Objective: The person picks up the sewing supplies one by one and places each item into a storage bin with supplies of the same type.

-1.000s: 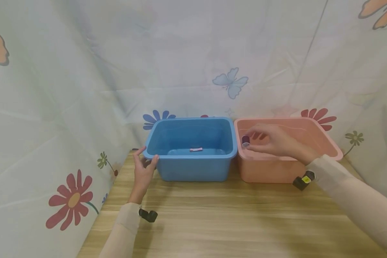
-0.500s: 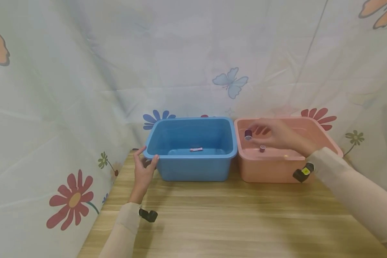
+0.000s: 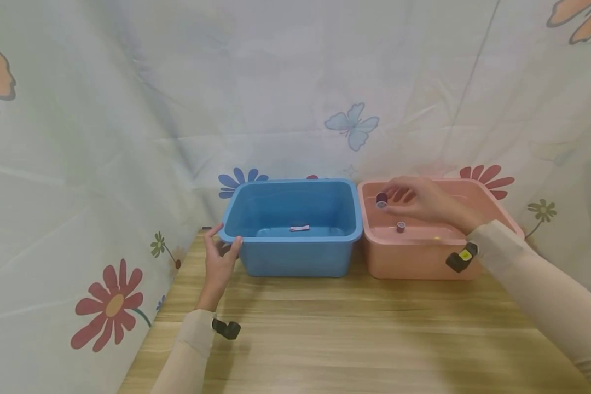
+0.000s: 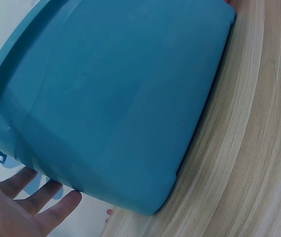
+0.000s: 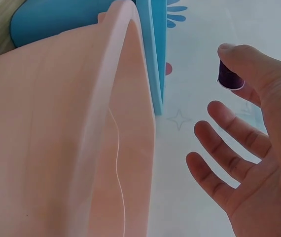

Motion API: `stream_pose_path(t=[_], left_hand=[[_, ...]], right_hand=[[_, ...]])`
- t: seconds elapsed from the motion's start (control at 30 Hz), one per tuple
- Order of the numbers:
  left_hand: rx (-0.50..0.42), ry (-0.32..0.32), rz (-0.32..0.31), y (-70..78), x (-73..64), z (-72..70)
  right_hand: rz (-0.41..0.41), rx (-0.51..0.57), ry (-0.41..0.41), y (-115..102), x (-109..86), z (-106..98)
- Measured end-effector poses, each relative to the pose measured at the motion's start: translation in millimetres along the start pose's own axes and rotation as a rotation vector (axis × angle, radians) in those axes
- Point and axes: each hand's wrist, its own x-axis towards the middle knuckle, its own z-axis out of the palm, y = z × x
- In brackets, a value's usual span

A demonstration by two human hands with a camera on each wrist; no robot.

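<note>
In the head view my right hand [image 3: 421, 202] is over the pink tub [image 3: 421, 261], pinching a dark purple thread spool [image 3: 382, 198] between thumb and index finger. The right wrist view shows the same spool [image 5: 229, 76] with its pale rim downward; the other fingers are spread apart from it. A smaller purple spool [image 3: 400, 226] is inside the pink tub, below the hand. My left hand [image 3: 219, 265] rests at the near left corner of the blue tub [image 3: 295, 257]. In the left wrist view, fairly straight fingers [image 4: 44, 197] touch the tub's outer wall.
A small pink-and-white strip [image 3: 299, 228] lies on the blue tub's floor. The two tubs stand side by side on a wood-grain table [image 3: 325, 339]. Behind and beside them hangs a pale curtain [image 3: 276, 109] printed with flowers and butterflies.
My right hand has risen slightly and shifted a little right with the thread spool, which has tilted. The smaller spool in the pink tub has come into view. My left hand stays put.
</note>
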Motion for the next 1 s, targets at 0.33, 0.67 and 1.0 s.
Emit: stream_pose_path(t=[0.33, 0.67, 1.0], left_hand=[[-0.017, 0.001, 0.016, -2.0, 0.8, -0.2], [0.007, 0.008, 0.02, -3.0, 1.0, 0.8], [0.011, 0.012, 0.016, -4.5, 2.7, 1.0]], right_hand=[[-0.018, -0.008, 0.016, 8.1, 11.3, -1.5], [-0.055, -0.027, 0.052, 15.5, 18.0, -5.1], [-0.038, -0.029, 0.083, 23.3, 22.8, -10.9]])
